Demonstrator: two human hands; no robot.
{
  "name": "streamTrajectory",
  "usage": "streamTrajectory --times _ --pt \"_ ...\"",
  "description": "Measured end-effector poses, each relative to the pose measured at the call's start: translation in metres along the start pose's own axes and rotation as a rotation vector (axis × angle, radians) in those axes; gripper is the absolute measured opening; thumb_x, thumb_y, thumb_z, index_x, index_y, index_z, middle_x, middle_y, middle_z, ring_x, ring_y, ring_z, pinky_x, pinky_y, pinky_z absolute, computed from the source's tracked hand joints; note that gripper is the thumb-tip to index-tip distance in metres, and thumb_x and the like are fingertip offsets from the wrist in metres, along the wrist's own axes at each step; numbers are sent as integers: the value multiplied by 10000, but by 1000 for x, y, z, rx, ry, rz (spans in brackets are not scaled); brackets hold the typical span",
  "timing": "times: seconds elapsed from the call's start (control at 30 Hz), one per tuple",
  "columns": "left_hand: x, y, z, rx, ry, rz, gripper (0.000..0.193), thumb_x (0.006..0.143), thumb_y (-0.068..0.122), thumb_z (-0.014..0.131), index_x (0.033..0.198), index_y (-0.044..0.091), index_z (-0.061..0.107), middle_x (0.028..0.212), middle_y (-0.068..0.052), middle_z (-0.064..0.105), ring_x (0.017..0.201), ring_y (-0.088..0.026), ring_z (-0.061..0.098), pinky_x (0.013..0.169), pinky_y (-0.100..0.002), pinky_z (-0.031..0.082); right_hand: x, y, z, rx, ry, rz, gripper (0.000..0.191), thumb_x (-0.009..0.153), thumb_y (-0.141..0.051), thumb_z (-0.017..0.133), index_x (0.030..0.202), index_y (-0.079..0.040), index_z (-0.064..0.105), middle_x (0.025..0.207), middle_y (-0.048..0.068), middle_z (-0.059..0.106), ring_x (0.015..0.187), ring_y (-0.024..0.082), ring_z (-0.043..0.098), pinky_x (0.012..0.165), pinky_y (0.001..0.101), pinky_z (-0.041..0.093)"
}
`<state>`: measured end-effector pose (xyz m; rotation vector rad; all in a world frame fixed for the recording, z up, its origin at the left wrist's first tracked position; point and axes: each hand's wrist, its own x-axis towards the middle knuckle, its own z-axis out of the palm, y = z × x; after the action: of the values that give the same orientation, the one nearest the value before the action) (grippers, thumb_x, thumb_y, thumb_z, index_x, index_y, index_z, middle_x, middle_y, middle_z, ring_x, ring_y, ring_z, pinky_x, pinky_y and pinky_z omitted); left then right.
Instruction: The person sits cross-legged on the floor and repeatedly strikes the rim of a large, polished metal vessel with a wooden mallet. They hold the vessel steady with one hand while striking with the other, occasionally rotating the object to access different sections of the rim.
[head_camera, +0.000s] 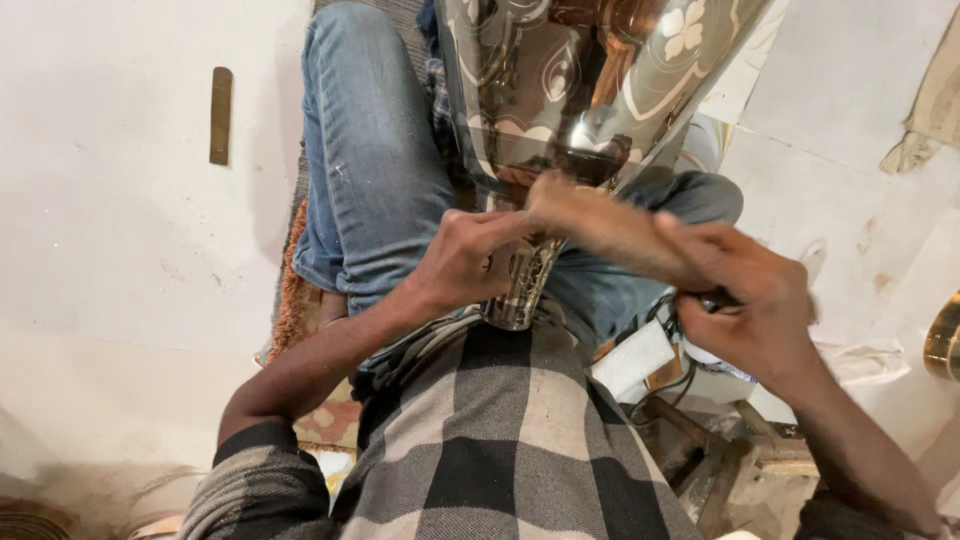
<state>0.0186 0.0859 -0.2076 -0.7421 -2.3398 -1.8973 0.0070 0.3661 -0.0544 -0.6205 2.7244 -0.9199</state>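
Observation:
A large shiny metal vase (580, 80) with engraved flower patterns rests between my legs, its wide mouth pointing away and its narrow patterned stem (520, 290) toward my body. My left hand (465, 260) is closed around the stem just below the bowl. My right hand (740, 295) grips a dark-handled brush with tan bristles (600, 225); the bristles press against the vase's lower bowl and look blurred.
I sit on a white floor in blue jeans (370, 160) and a checked shirt. A flat brass bar (220, 115) lies on the floor at left. A woven mat edge (290, 290) is under my leg. Cables, white cloth and clutter (680, 380) lie at right.

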Motion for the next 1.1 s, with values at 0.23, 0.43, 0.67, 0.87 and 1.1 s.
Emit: streamTrajectory --times 0.23,0.43,0.67,0.87,1.1 --pt "6 -7 2 183 -209 -5 453 791 -32 714 1217 117 675 939 -78 780 667 -175 725 560 -286 593 -53 30 28 111 156 19 769 727 59 683 1468 -118 579 1147 125 694 954 165 686 809 266 575" --pt "9 -9 0 183 -249 70 516 765 -49 722 1232 168 692 877 -49 778 619 -158 696 502 -306 551 -82 18 47 -114 286 43 699 740 86 724 1414 -70 619 1136 176 715 940 212 708 799 337 576" --pt "19 -12 -8 141 -352 164 500 798 -89 684 1217 183 684 865 -12 777 658 -146 705 518 -303 549 -97 26 81 -133 357 -77 629 745 98 706 1360 16 609 1083 244 685 869 265 710 708 328 568" --pt "22 -3 -10 139 -292 220 465 796 -51 702 1211 155 663 885 -36 769 722 -174 724 567 -317 559 -116 8 97 25 349 209 683 768 100 688 1439 7 595 1085 188 679 922 226 670 804 326 540" --pt "25 0 -3 198 -276 195 490 813 -100 650 1211 178 715 876 -33 795 638 -153 719 481 -301 528 -113 10 123 386 410 393 708 757 70 692 1447 82 536 1162 168 720 928 168 718 828 302 601"
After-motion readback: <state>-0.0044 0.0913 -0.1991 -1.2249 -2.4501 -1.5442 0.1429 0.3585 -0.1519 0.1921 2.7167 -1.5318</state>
